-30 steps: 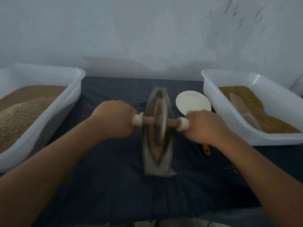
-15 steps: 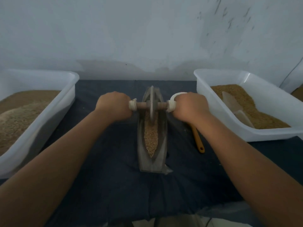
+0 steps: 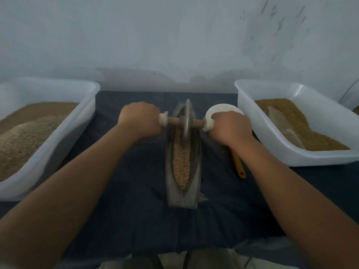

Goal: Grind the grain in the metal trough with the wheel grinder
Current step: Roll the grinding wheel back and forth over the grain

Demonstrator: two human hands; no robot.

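**A:** Head view puts the metal trough (image 3: 182, 181) in the middle of the dark-clothed counter (image 3: 136, 210), lying lengthwise away from you, with the grain (image 3: 181, 162) in a strip along its groove. Your wheel grinder (image 3: 186, 123) stands on edge toward the far end.

**B:** Where do I hold it?

**A:** Where you have it: your left hand (image 3: 140, 119) and right hand (image 3: 230, 126) are each a closed grip around one end of the wooden axle (image 3: 172, 121), just outside the white collars. The disc looks like solid metal, so judge it heavy and stiff; its weight should do the crushing. The rim is thin, so it will probably tip if one hand presses harder.

**B:** And my arms?

**A:** Both forearms reach forward nearly straight, knuckles up, wrists level, hands evenly spaced either side of the disc. Keep the axle square across the trough.

**B:** Anything close by?

**A:** A white dish (image 3: 223, 109) sits just behind your right hand, a yellow-handled tool (image 3: 239, 166) beside the trough, and a white tub (image 3: 48, 144) of grain on each side.
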